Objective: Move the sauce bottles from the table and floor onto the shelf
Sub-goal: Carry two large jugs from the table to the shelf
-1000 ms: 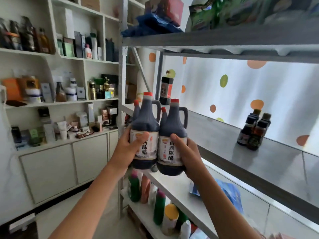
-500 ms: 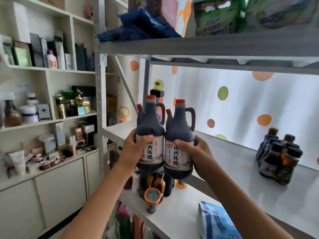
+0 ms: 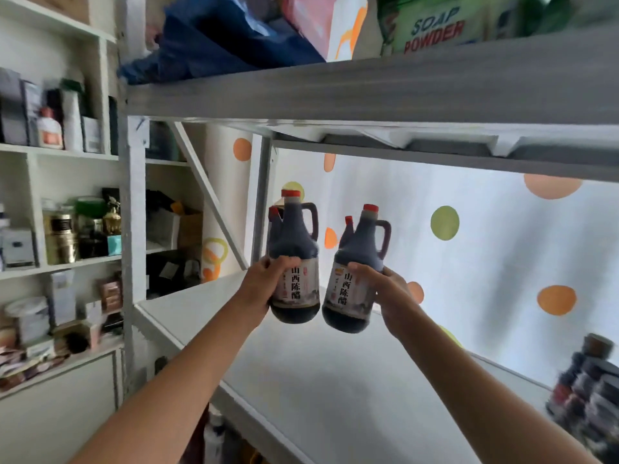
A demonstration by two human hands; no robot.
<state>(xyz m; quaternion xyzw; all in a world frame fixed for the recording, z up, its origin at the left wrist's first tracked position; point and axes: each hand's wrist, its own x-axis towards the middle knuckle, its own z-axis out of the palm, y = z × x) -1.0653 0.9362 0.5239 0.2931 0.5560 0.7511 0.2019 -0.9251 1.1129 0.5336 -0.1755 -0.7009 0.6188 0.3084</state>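
I hold two dark vinegar bottles with red caps and side handles above the grey metal shelf (image 3: 301, 380). My left hand (image 3: 264, 286) is shut on the left bottle (image 3: 294, 249), gripping its white label. My right hand (image 3: 390, 293) is shut on the right bottle (image 3: 358, 262), which tilts slightly left. Behind each bottle a second red-capped neck shows, at the left pair (image 3: 274, 226) and the right pair (image 3: 348, 229). Both front bottles hang clear of the shelf surface, a small gap between them.
A cluster of small dark sauce bottles (image 3: 589, 390) stands at the shelf's right end. The shelf above (image 3: 368, 92) carries a soap powder bag (image 3: 435, 25) and blue cloth (image 3: 214, 38). White cabinets (image 3: 60, 229) with jars and boxes fill the left.
Both hands have raised the bottles further in over the shelf, and the two bottles have drawn apart. The view has tilted upward.
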